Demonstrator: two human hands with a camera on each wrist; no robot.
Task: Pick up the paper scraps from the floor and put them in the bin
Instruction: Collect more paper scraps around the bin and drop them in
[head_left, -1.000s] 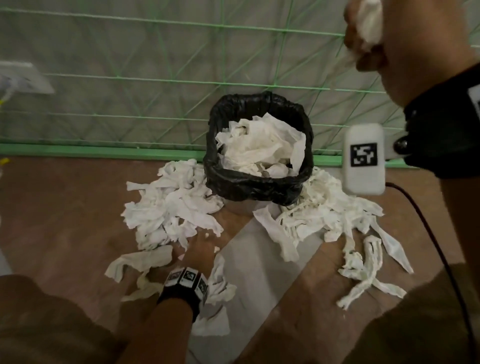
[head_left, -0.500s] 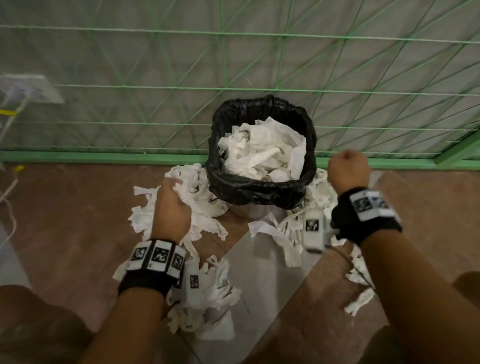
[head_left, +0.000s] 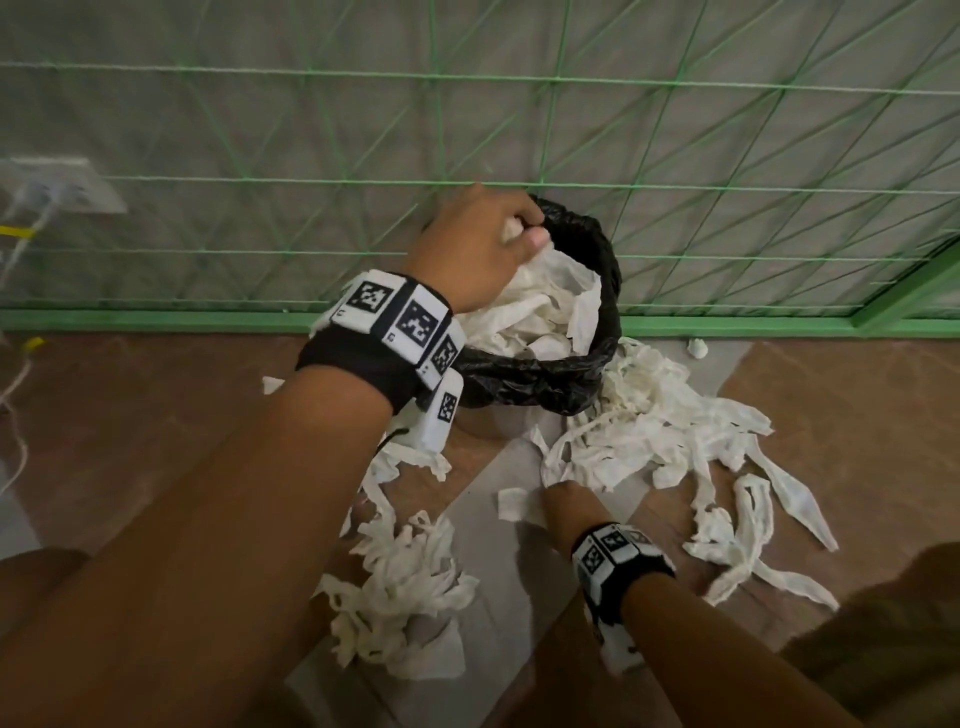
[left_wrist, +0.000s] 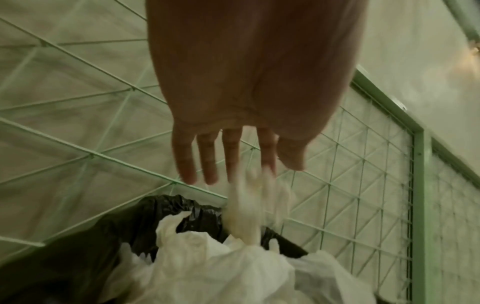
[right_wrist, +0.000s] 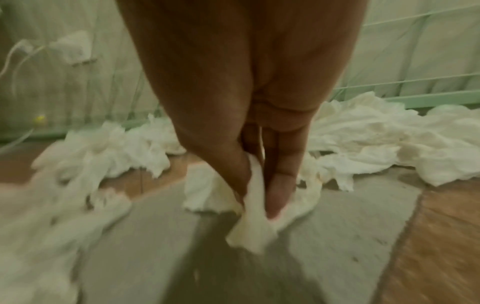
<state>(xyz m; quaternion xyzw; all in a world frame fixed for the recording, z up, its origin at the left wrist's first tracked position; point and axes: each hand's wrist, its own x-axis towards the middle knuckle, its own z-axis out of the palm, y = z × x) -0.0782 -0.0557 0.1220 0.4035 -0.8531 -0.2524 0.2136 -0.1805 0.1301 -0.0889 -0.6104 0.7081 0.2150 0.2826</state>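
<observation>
Paper scrap (right_wrist: 253, 207) — right hand (right_wrist: 233, 98) pinch

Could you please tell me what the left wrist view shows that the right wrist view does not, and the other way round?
Only the left wrist view shows the left hand, fingers straight, above the bin, with a scrap below its fingertips, over the paper in the bin. Only the right wrist view shows the right hand pinching a floor scrap, with piles on the floor to both sides. Both show the green mesh.
</observation>
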